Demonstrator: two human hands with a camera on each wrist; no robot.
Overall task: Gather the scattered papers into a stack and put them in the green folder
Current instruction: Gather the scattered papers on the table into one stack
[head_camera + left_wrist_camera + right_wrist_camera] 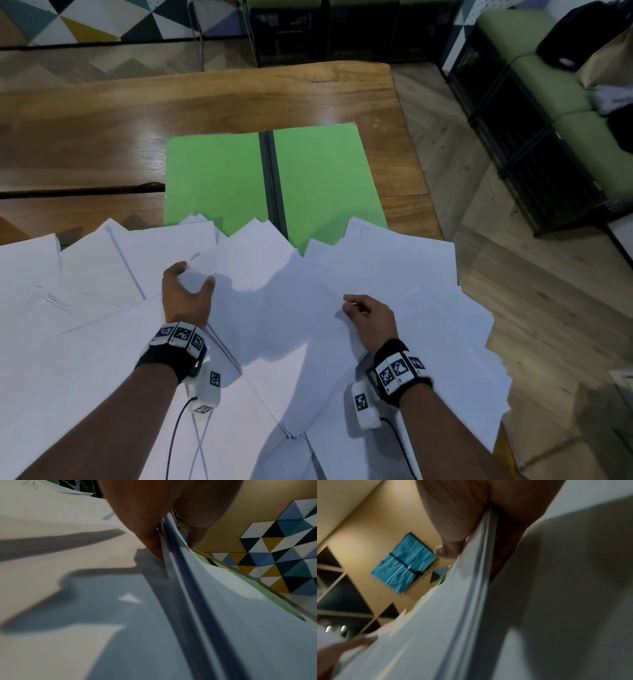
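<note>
Several white papers point(274, 308) lie fanned over the near half of the wooden table point(102, 137). The green folder point(318, 178) lies open and flat beyond them, with its near edge under the sheets. My left hand point(191, 287) grips a bundle of papers point(171, 566), thumb on top and fingers beneath. On the other side my right hand point(359, 308) pinches the edge of the papers point(481, 555), thumb above. Both wrist views show sheet edges clamped between thumb and fingers.
The table's right edge point(428, 205) drops to a wooden floor. Dark wire crates with green cushions point(548, 102) stand at the right. A panel of coloured triangles point(102, 20) lines the far wall.
</note>
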